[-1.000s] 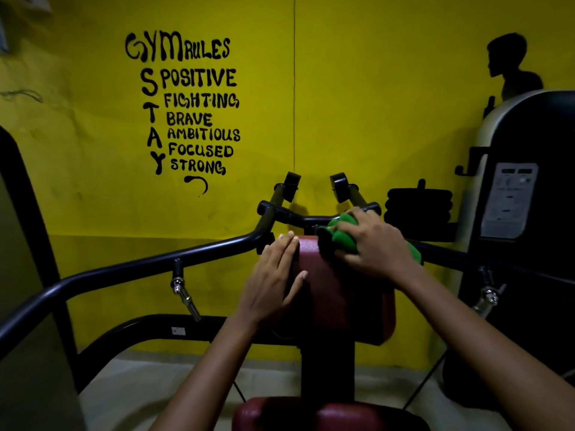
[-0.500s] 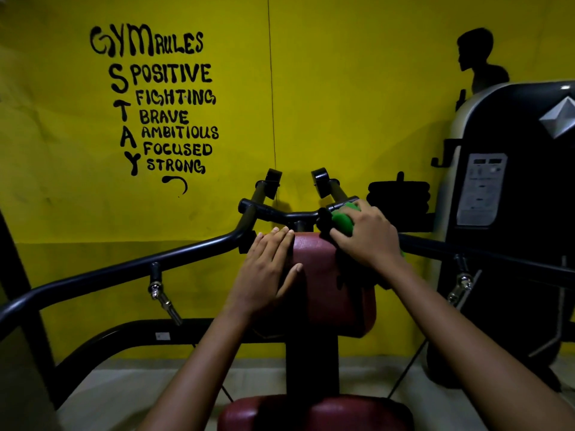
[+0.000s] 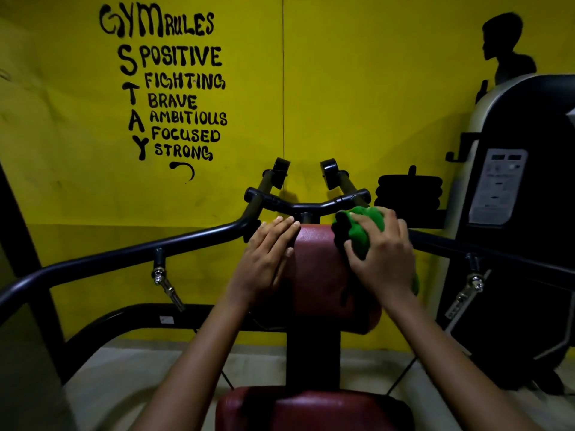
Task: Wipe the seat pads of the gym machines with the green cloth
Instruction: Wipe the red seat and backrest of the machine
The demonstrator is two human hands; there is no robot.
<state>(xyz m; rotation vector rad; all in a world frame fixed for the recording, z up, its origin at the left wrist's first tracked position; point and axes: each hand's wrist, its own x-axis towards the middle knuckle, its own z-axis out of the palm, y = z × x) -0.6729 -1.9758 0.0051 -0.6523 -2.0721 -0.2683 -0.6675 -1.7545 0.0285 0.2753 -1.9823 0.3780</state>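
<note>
Yellow painted wall (image 3: 357, 88) across the whole back, black hand-lettered "GYM RULES / STAY POSITIVE FIGHTING BRAVE AMBITIOUS FOCUSED STRONG" text (image 3: 165, 85) up on the left. Curved black steel machine arm (image 3: 124, 259) sweeping in from the left edge toward the middle, chrome pin (image 3: 165, 284) hanging under it. Left hand (image 3: 264, 259) laid flat and open on the upper left edge of the dark red vinyl upright pad (image 3: 317, 275), fingers straight and together, gripping nothing. Black forked handlebars (image 3: 306, 194) sticking up just behind the pad top. Right hand (image 3: 382, 262) curled round the bunched green cloth (image 3: 361, 231), pressing it against the pad's upper right corner, green poking out between the fingers and a bit past the wrist. Dark red vinyl seat pad (image 3: 311, 409) lower down at the bottom edge, nothing touching it. Stack of black weight plates (image 3: 407, 191) near the wall behind the right hand. Black and cream weight-stack housing (image 3: 529, 213) with a grey instruction label (image 3: 497, 185) at far right, black painted silhouette of a person (image 3: 504, 48) above it.
</note>
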